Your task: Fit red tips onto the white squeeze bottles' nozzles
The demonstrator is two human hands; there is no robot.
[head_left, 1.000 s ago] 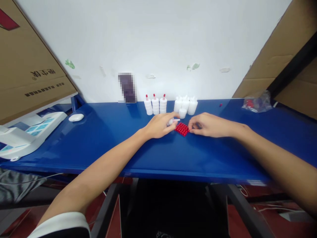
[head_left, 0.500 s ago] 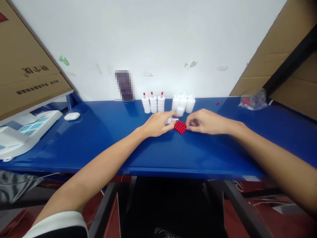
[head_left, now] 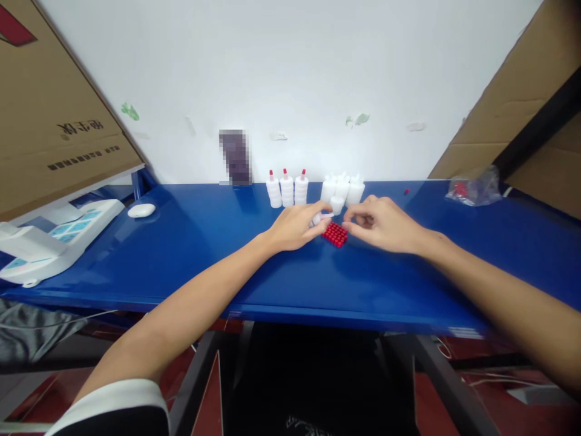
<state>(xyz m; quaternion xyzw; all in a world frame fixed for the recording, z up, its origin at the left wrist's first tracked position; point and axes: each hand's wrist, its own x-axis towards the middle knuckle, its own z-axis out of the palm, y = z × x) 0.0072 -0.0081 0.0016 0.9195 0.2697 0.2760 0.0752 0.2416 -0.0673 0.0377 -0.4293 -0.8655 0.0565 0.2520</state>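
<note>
Just beside the left hand (head_left: 295, 228), clamped round a white bottle (head_left: 316, 220), sit red caps (head_left: 334, 235); right hand (head_left: 385, 224) curls close, its pinch unclear.

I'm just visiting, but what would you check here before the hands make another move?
1. Left hand has hold of a white bottle: ok.
2. That bottle's nozzle has no red tip over it: ok.
3. Red pieces within reach, grouped between the hands: ok.
4. Right hand pinching a red piece: cannot tell; too small to make out at the fingertips.
5. Red-tipped bottles standing upright: ok, all three.
6. Every red piece on the table kept with the group: not ok; a small one lies apart, towards the wall.
</note>
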